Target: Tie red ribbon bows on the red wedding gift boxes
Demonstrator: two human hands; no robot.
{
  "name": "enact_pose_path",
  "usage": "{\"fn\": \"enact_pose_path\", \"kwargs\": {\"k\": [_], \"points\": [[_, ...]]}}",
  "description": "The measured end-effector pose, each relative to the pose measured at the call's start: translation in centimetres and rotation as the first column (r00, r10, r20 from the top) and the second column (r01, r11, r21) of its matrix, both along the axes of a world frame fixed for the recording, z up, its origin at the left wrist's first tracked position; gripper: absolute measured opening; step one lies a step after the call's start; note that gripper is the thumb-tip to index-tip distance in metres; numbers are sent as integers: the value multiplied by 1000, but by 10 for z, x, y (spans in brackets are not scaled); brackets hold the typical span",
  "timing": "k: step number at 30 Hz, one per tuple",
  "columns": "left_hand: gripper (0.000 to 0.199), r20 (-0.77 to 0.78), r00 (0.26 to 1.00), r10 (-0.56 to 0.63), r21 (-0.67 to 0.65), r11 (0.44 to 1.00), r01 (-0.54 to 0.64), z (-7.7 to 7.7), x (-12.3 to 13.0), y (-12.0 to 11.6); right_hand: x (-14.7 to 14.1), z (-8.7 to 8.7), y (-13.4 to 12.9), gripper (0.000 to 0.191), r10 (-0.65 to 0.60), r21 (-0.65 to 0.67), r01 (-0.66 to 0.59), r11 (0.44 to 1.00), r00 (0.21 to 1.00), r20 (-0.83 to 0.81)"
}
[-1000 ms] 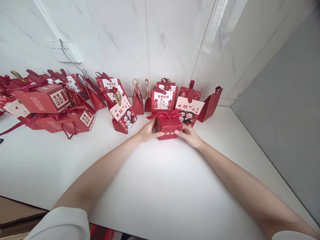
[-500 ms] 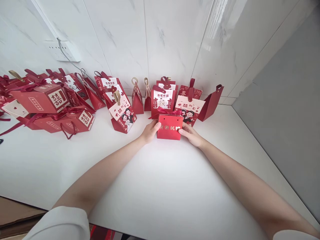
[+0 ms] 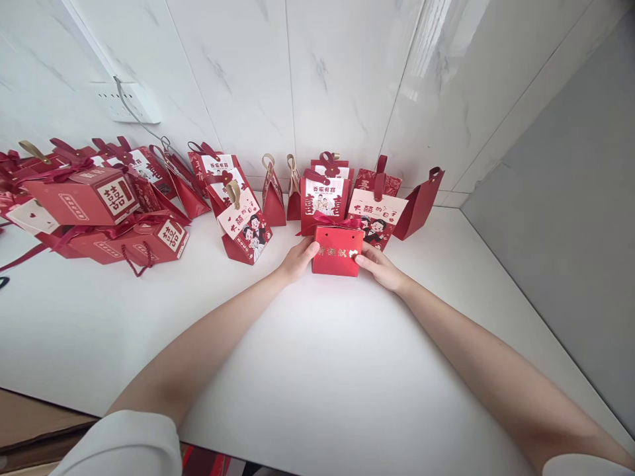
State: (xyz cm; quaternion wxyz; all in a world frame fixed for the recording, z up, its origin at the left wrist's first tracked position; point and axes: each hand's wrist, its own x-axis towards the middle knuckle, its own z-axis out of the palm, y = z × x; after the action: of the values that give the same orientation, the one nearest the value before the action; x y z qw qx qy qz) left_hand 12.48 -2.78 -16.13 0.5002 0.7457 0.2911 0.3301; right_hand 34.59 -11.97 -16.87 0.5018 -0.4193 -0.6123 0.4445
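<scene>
- Presently, the white table (image 3: 317,370) is bare in the near field; both forearms reach across it from white sleeves.
- The left hand (image 3: 296,260) and right hand (image 3: 378,266) flank a small red gift box (image 3: 337,251), fingers clamped on its opposite sides; the two-sided grip appears meant to keep it square and upright.
- The box stands on the table with its gold-lettered face toward the wearer and a red ribbon bow (image 3: 330,220) on top.
- Just behind it, nearly touching, stand red gift bags (image 3: 325,192) in a row against the marble wall (image 3: 342,79), leaving little room to push further back.
- Far left, larger red boxes (image 3: 94,198) lie stacked, well apart; above them, a wall socket (image 3: 129,102) with a cable.
</scene>
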Motion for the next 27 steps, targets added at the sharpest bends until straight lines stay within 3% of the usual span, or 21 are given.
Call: {"fn": "enact_pose_path", "kwargs": {"k": [4, 8, 10, 14, 18, 20, 22, 24, 25, 27], "points": [[50, 29, 997, 74, 82, 994, -76, 5, 1, -1, -1, -7, 2, 37, -96, 63, 96, 993, 995, 3], [40, -45, 987, 154, 148, 978, -145, 9, 2, -2, 1, -11, 5, 39, -231, 194, 203, 960, 964, 132], [37, -44, 975, 218, 207, 957, -205, 12, 1, -7, 1, -10, 5, 39, -251, 214, 210, 954, 950, 184], [40, 64, 922, 381, 413, 832, -372, 24, 0, -22, -1, -5, 2, 40, -228, 231, 156, 960, 916, 329], [43, 258, 904, 340, 432, 797, -423, 40, 3, -42, -2, -3, -4, 38, -169, 244, 74, 967, 903, 394], [42, 313, 910, 273, 461, 793, -397, 52, 5, -56, -5, 4, -7, 43, -252, 322, 150, 935, 919, 304], [42, 325, 925, 196, 491, 801, -342, 68, 5, -73, -9, 20, -11, 46, -414, 373, 343, 862, 901, 127], [42, 265, 962, 73, 465, 864, -194, 88, 3, -91, -14, 46, -19, 42, -523, 288, 515, 807, 851, -54], [42, 207, 978, -32, 412, 909, -57, 98, 2, -100, -17, 61, -25, 39, -501, 225, 517, 826, 856, -126], [42, 111, 959, -262, 226, 946, 232, 116, -2, -116, -21, 93, -42, 40, -243, 91, 265, 960, 949, -199]]}}
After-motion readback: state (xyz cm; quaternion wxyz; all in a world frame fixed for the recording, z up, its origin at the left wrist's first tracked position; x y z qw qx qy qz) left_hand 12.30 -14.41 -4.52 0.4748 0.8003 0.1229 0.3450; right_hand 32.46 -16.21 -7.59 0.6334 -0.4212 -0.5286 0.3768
